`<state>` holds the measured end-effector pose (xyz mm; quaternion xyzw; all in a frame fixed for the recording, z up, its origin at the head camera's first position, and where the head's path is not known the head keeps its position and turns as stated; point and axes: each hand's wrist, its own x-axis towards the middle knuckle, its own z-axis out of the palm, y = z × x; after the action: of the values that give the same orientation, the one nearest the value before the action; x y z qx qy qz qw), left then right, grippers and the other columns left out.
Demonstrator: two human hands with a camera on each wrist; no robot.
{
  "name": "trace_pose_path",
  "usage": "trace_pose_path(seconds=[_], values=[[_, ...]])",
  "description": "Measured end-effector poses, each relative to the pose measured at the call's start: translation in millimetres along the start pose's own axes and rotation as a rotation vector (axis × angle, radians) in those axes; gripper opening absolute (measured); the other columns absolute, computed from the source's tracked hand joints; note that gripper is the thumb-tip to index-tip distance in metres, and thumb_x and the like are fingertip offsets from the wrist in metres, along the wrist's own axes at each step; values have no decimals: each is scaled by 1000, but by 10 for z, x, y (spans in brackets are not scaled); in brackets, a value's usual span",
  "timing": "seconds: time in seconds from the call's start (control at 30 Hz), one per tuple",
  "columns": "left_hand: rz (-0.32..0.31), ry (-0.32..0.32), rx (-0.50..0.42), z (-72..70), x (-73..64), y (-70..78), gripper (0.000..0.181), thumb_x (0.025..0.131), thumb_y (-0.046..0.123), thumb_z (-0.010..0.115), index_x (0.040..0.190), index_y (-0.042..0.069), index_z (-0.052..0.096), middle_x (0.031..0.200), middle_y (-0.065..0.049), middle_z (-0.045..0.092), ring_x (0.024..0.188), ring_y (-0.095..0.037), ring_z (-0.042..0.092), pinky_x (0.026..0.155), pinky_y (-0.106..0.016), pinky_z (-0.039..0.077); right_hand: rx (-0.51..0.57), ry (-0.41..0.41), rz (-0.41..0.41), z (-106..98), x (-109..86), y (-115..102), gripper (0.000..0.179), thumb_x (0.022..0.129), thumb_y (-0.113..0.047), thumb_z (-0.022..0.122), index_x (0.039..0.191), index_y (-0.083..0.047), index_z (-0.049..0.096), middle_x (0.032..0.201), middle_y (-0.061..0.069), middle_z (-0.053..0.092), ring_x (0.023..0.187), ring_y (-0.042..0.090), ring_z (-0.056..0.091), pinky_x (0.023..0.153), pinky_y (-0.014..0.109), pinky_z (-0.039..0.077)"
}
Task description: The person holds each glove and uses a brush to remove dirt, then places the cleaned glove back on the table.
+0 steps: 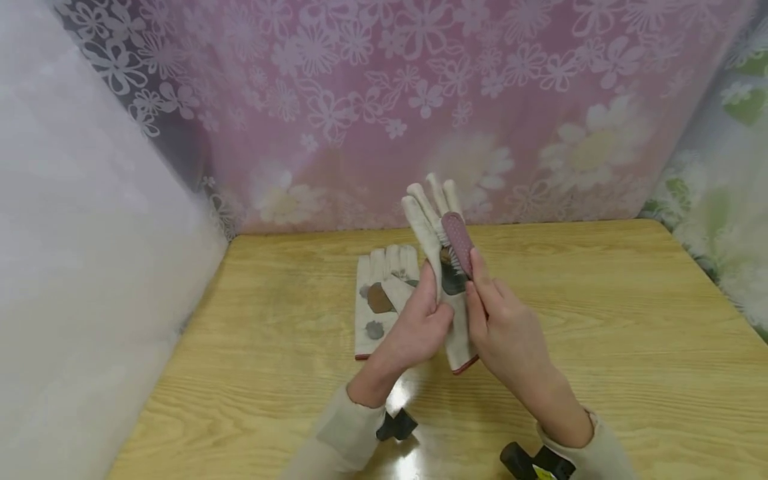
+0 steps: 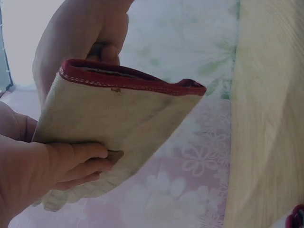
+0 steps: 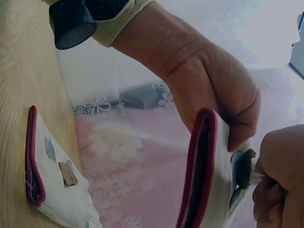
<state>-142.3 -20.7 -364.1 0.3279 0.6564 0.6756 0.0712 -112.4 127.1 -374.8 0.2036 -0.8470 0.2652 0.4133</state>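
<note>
My left hand [image 1: 420,330] grips a cream cloth work glove [image 1: 461,333] by its side, thumb in front, its fingers pointing up above the table. A dark grey patch [image 1: 451,283] marks the face of this glove. The right hand [image 1: 513,333] holds a mauve scrub brush [image 1: 458,240], its white bristles against the glove near that patch. In the left wrist view, left fingers [image 2: 80,164] lie flat along the glove's other side, below its red-trimmed cuff [image 2: 137,81]. The right wrist view shows the cuff opening [image 3: 202,161] hanging free; the right hand there covers most of the brush.
A second cream glove [image 1: 365,340] lies on the wood-grain table [image 1: 276,373], left of and behind my left hand, with a brown patch and grey spots. Flowered pink sheeting [image 1: 360,167] rises behind the table, and a pale sheet [image 1: 90,267] stands along the left.
</note>
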Motion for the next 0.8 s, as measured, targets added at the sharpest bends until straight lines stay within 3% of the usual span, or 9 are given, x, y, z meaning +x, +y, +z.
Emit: trace_pose_path(seconds=[0.07, 0.17, 0.27, 0.33, 0.43, 0.53, 0.67, 0.8], values=[[16, 16, -73, -42, 8, 25, 88, 87, -12, 28, 158, 24, -7, 165, 1, 7, 147, -17, 24, 110, -31, 36, -6, -5, -38, -3, 6, -5, 44, 107, -23, 41, 142, 1, 51, 71, 14, 55, 48, 14, 35, 39, 31, 34], [25, 58, -278, -121, 33, 39, 87, 84, -15, 25, 159, 20, -4, 162, -9, 17, 142, -28, 36, 102, -34, 45, -39, -66, -81, -14, 0, -39, 53, 108, -34, 31, 141, 2, 53, 70, 12, 54, 47, 12, 33, 39, 28, 32], [38, 98, -379, -225, 61, 37, 81, 84, -16, 24, 157, 12, 2, 157, -18, 24, 138, -36, 38, 102, -34, 46, -72, -168, -79, -39, -17, -96, 45, 107, -27, 42, 141, 0, 53, 68, 9, 51, 46, 8, 27, 38, 24, 27], [32, 114, -366, -283, 65, 27, 79, 85, -15, 24, 156, 12, 3, 155, -20, 27, 134, -39, 43, 99, -33, 48, -84, -234, -56, -75, -29, -128, 44, 101, -18, 55, 142, -1, 53, 67, 7, 49, 46, 6, 25, 39, 23, 26], [30, 127, -264, -332, 54, 13, 80, 86, -12, 24, 158, 16, 3, 154, -18, 31, 124, -42, 53, 92, -33, 53, -73, -313, -32, -143, -37, -149, 58, 87, -5, 71, 141, -2, 53, 66, 5, 49, 47, 6, 28, 41, 23, 29], [27, 124, -176, -322, 55, -3, 80, 88, -10, 26, 159, 19, 2, 157, -12, 28, 125, -36, 53, 92, -33, 52, -41, -375, -4, -203, -16, -144, 57, 87, -2, 70, 141, 0, 53, 69, 6, 56, 51, 6, 38, 45, 25, 35], [0, 61, -97, -243, 66, -36, 82, 91, -10, 26, 159, 23, -8, 165, -2, 5, 145, -21, 27, 106, -34, 41, 21, -400, 88, -223, 12, -116, 51, 93, -3, 64, 142, 3, 51, 78, 10, 64, 59, 8, 46, 52, 26, 41], [-37, 75, -97, -193, 65, -58, 83, 93, -9, 25, 157, 26, -14, 165, 4, -6, 149, -14, 13, 111, -37, 35, 148, -378, 207, -135, 45, -59, 48, 100, -7, 56, 146, 0, 47, 81, 12, 64, 55, 6, 37, 52, 25, 38]])
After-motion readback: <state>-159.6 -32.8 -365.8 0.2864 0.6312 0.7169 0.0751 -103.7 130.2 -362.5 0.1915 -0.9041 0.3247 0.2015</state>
